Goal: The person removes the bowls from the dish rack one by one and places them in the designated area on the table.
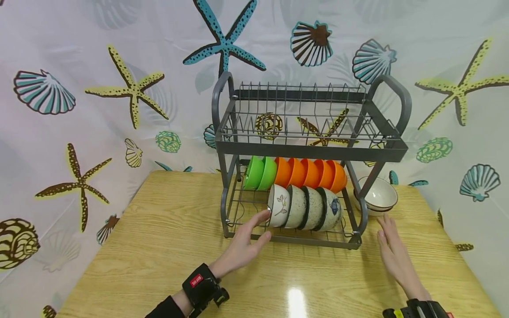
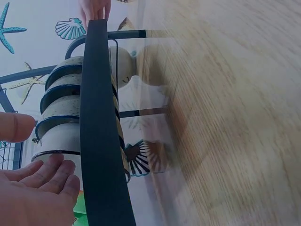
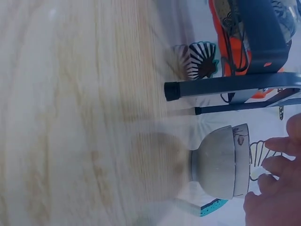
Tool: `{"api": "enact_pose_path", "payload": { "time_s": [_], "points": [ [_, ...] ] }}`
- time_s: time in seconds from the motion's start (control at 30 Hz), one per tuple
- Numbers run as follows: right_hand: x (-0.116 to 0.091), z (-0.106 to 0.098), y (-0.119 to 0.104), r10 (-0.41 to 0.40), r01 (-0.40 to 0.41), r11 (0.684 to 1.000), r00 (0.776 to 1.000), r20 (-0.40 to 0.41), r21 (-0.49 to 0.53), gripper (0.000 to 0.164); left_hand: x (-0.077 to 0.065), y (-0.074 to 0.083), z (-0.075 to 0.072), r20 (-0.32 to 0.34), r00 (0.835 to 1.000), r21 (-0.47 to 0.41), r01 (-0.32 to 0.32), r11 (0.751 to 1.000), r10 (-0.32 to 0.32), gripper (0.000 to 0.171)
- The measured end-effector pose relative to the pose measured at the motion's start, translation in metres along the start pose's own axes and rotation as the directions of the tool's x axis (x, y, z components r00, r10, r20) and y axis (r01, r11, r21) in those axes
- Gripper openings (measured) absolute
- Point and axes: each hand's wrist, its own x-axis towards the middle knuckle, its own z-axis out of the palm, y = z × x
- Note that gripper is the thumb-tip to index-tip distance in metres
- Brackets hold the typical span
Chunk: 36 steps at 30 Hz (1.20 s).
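Note:
My left hand reaches to the lower tier of the dish rack, fingers extended and thumb apart. Its fingertips are at the rim of a white bowl with a floral twig, first in a front row of bowls tipped on their sides; whether they press on it I cannot tell. Behind that one stand speckled bowls and a bowl with a blue motif. On the right, my right hand has its fingers outstretched, just in front of nested white bowls standing upright on the table. Nothing is gripped by either hand.
Green bowls and several orange bowls line the back of the lower tier. The grey rack's upper tier overhangs them. A wooden table lies beneath, and a patterned curtain hangs behind.

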Motion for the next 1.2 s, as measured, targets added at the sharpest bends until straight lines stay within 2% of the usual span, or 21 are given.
{"api": "enact_pose_path", "payload": {
  "time_s": [0.27,0.4,0.6,0.8,1.2],
  "points": [
    [-0.016,-0.005,-0.011,0.039,-0.042,0.994,0.999,0.031,0.098,0.056,0.006,0.004,0.001,-0.008,1.000,-0.016,-0.003,1.000,0.003,0.056],
    [-0.023,-0.004,-0.018,0.066,-0.069,0.993,0.997,0.038,0.100,0.056,0.010,0.006,0.001,-0.016,1.000,-0.026,0.000,1.000,0.000,0.055],
    [-0.028,0.000,-0.029,0.065,-0.069,0.993,0.997,0.034,0.101,0.055,0.018,0.007,0.001,-0.013,1.000,-0.091,0.013,0.996,-0.014,0.053],
    [-0.031,0.001,-0.042,0.064,-0.068,0.989,0.997,0.034,0.129,0.055,0.028,0.008,-0.002,0.019,0.999,-0.156,0.039,0.987,-0.036,0.049],
    [-0.039,0.012,-0.067,0.026,-0.026,0.976,1.000,0.005,0.214,0.048,0.044,0.011,-0.005,-0.023,0.996,-0.119,0.088,0.989,-0.092,0.041]
  ]
}}
